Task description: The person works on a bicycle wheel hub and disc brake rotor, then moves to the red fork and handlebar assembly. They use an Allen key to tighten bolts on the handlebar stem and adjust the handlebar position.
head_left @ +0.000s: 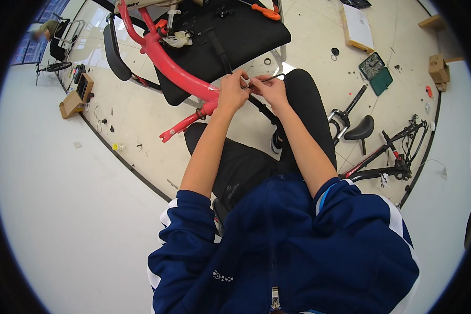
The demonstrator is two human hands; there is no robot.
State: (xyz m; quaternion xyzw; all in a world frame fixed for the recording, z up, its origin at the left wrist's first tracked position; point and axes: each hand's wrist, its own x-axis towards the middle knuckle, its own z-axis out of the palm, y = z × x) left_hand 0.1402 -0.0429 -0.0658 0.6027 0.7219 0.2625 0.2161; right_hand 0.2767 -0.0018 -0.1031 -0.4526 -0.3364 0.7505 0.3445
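Note:
My left hand (233,93) is closed around part of a long black bar, its fingers curled at the middle. The black bar (261,108) runs from the chair seat down between my knees. My right hand (270,92) is close beside it, fingers pinched on a thin dark hex key (273,78) whose bent end points away to the right. The fingertips of both hands nearly meet, and the small part between them is hidden. A red bicycle frame (180,73) lies just left of my left hand, its front tube end pointing toward my left knee.
A black chair seat (246,36) holds the frame, an orange-handled tool (266,11) and small parts. On the floor at right lie a fork (345,115), a saddle (361,128), a dark bicycle frame (382,157) and a green case (381,81). An open cardboard box (73,102) stands left.

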